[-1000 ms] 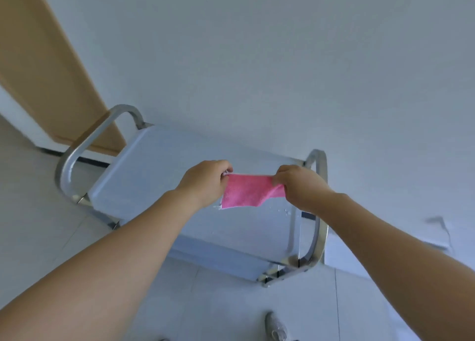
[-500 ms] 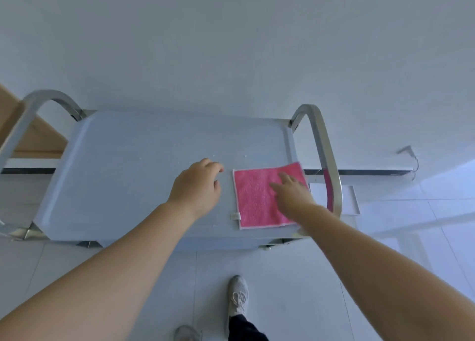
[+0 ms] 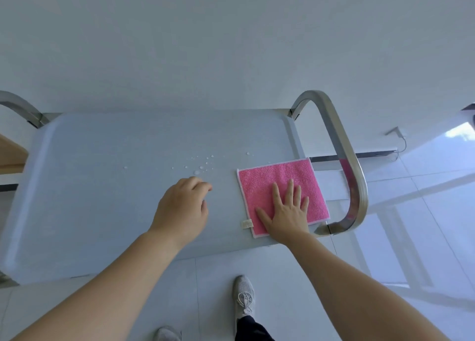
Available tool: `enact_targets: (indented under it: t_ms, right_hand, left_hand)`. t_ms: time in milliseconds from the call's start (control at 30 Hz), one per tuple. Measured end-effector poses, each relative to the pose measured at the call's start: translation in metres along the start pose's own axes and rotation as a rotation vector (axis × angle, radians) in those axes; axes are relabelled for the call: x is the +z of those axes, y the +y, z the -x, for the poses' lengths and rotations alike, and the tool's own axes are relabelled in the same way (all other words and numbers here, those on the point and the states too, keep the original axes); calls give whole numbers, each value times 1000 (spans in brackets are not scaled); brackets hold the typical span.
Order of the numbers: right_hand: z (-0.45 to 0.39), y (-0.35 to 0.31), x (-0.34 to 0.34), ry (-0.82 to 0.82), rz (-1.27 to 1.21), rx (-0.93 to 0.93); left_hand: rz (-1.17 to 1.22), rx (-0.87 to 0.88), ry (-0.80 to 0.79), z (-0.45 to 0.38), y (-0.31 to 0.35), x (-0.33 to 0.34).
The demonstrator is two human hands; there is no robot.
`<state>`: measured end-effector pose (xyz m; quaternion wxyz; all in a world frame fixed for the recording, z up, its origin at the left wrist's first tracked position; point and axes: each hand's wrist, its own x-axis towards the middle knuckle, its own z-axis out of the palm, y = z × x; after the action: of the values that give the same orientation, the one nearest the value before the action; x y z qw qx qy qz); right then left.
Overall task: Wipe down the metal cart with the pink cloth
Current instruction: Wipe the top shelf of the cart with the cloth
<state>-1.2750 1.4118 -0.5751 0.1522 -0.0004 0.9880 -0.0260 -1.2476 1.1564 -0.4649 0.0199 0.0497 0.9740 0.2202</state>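
The metal cart (image 3: 102,186) stands against the wall, its flat top facing me. A pink cloth (image 3: 272,178) lies spread flat on the top's right end, a small white tag at its near left corner. My right hand (image 3: 286,212) presses on the cloth's near half with fingers straight and spread. My left hand (image 3: 181,209) hovers just over the bare top, left of the cloth, fingers loosely curled and holding nothing. Small water drops (image 3: 200,167) dot the surface just beyond my left hand.
A steel loop handle (image 3: 347,160) rises at the cart's right end, close to the cloth; another (image 3: 20,109) shows at the far left. A white wall is directly behind. My shoes (image 3: 243,294) are on the tiled floor below the cart's near edge.
The cloth, held stretched between both hands a second ago, now lies flat on the cart. My right hand has flattened onto it; my left hand has let go and drawn off to the left.
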Motion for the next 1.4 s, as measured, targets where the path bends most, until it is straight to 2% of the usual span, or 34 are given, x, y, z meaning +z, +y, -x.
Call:
enact_targets:
  t_ms: [267, 667, 800, 933, 1067, 1233, 1400]
  right_hand:
    - [-15, -3, -3, 7, -8, 57]
    - [-68, 6, -18, 33, -41, -48]
    - [-52, 8, -14, 69, -3, 53]
    - [-43, 5, -7, 58, -69, 109]
    - [-51, 8, -6, 115, -161, 85]
    - [-60, 6, -4, 217, -262, 1]
    - [-101, 6, -22, 219, -295, -115]
  left_hand:
    - [-9, 16, -40, -3, -30, 6]
    - [-43, -18, -52, -42, -36, 28]
    - [-96, -41, -126, -45, -46, 40]
    - [-149, -13, -177, -47, -52, 54]
    - [-193, 68, -219, -47, -54, 71]
    - [-231, 89, -213, -47, -58, 78]
    - [-237, 101, -179, -54, -55, 83]
